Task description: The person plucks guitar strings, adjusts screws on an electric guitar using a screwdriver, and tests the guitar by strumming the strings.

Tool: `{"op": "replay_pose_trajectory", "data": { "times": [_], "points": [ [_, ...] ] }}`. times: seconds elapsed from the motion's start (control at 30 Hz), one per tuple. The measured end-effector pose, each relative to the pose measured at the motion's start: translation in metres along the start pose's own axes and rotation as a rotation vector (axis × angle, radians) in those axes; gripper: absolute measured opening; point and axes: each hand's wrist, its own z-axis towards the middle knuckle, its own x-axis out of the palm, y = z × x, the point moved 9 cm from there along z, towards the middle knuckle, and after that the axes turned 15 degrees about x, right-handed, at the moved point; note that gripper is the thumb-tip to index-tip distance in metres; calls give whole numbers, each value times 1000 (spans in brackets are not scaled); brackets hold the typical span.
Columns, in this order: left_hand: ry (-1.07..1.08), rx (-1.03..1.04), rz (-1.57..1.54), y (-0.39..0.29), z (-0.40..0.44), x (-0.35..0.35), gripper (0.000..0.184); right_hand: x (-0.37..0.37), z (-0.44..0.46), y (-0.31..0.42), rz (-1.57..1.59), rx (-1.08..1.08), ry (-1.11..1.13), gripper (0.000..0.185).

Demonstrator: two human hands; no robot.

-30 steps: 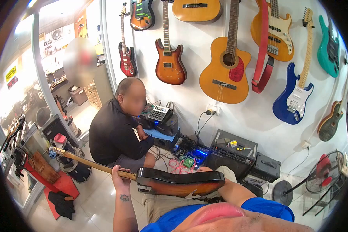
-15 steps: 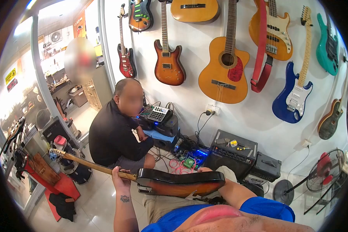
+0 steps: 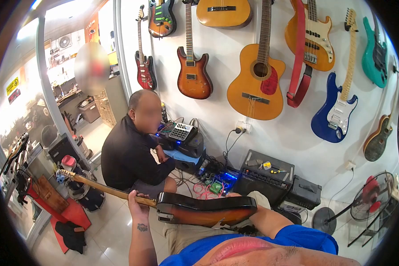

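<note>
An electric guitar with a dark sunburst body (image 3: 206, 209) lies across my lap, its edge turned up toward me. My left hand (image 3: 139, 200) is wrapped round the neck (image 3: 104, 188) close to the body. The headstock (image 3: 66, 176) points to the left. Beyond the body's upper edge shows a small part of my right hand (image 3: 233, 194). My right forearm (image 3: 270, 220) passes behind the body, which hides most of that hand's fingers and the strings.
A person in a black top (image 3: 128, 137) crouches ahead. A mixer (image 3: 181, 131), lit pedals (image 3: 229, 175) and tangled cables are on that side. A guitar amplifier (image 3: 266, 177) stands near the wall, a fan (image 3: 370, 199) to the right. Several guitars hang above. Drums (image 3: 86, 195) stand left.
</note>
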Motion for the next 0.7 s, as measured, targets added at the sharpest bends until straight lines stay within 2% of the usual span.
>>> {"op": "replay_pose_trajectory", "data": {
  "times": [0.7],
  "points": [
    [13,6,35,-4,-5,9,22,-6,-1,8,8,-7,-8,28]
  ]
}}
